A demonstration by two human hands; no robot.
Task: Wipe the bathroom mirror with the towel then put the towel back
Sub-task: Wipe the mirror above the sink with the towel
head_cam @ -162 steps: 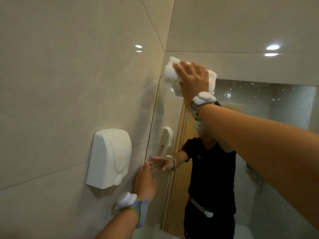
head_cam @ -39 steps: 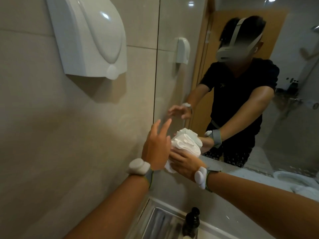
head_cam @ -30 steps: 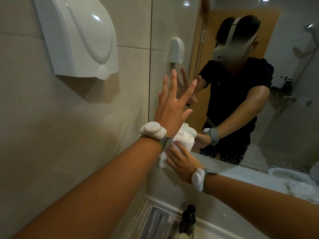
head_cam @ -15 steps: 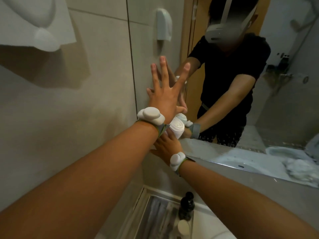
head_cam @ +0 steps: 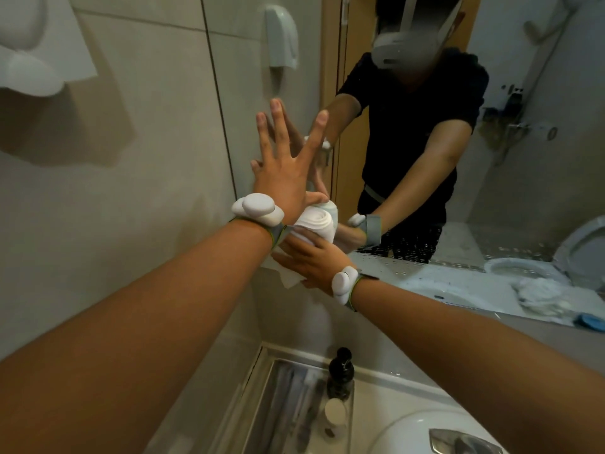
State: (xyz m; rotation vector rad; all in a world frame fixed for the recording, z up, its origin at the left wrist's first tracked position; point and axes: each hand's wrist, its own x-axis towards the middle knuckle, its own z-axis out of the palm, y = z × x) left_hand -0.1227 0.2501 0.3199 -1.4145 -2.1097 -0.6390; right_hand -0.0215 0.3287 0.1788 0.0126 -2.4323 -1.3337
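Note:
The bathroom mirror [head_cam: 510, 198] fills the wall ahead, its left edge a dark vertical line beside the tiles. My left hand [head_cam: 284, 172] is pressed flat on the glass near that edge, fingers spread, holding nothing. Just below it, my right hand [head_cam: 311, 260] presses a bunched white towel [head_cam: 319, 224] against the mirror's lower left corner. My left wrist covers part of the towel. A loose flap of towel hangs under my right fingers.
A white wall dispenser [head_cam: 36, 50] hangs at upper left on the tiled wall. Below are a steel tray [head_cam: 288, 407] with a dark bottle [head_cam: 340, 371] and a white basin [head_cam: 425, 434] with a tap. The mirror reflects a toilet and a door.
Over five seconds the towel came down from the mirror's top left corner to its lower left corner. My left hand rose and spread flat on the glass. Since half a second ago little has moved.

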